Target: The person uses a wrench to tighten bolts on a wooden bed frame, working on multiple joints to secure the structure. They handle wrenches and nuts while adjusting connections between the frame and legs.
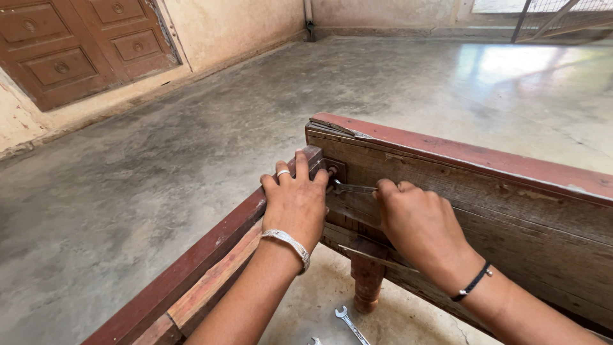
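Your two hands work a wrench at the corner joint of a wooden bed frame.

Your left hand (295, 203) lies flat over the end of the side rail (211, 246), fingers spread and draped across its top right where it meets the end board (485, 191); it wears a ring and a silver bracelet. Your right hand (418, 223) is curled shut around the handle of a slim metal wrench (352, 188), whose head sits at the bolt (332, 171) in the dark corner plate, just beside your left fingertips. Below the joint a turned wooden leg (367, 281) stands on the concrete floor (159, 160). A second wrench (350, 324) lies loose on the floor near that leg. A brown panelled door (76, 48) shows at the far left wall.
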